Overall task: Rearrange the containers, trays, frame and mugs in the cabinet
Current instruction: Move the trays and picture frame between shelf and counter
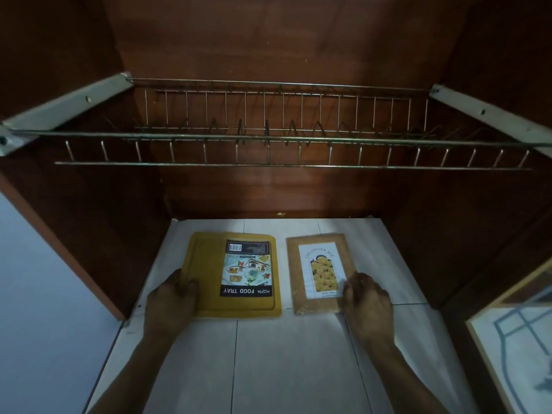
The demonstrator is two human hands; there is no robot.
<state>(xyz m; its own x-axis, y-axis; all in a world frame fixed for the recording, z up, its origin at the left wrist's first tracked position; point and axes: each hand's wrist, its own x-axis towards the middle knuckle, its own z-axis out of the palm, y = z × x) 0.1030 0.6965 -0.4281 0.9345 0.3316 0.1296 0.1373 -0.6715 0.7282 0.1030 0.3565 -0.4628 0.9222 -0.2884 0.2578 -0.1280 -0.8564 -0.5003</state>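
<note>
We found the tray [206,264] lying flat on the left of the shelf [298,354]. The frame [321,273] lay flat just beside it on the right, with a narrow strip between them. Both had their long axes running near to far.

The left hand [170,300] held the tray's left edge toward its near end, fingers curled over the rim, so the tray lay to that hand's right. The right hand [369,297] gripped the frame's right edge by the near corner, fingers curled onto it, and the frame lay to its left. Each hand was the nearer to its own item.

We judged a lift or slide feasible. Bare shelf ran far of both items to the back wall [268,189], and more lay on the near side. The rack [277,137] hung well above, and the right wall [448,234] stood well apart from the frame.
</note>
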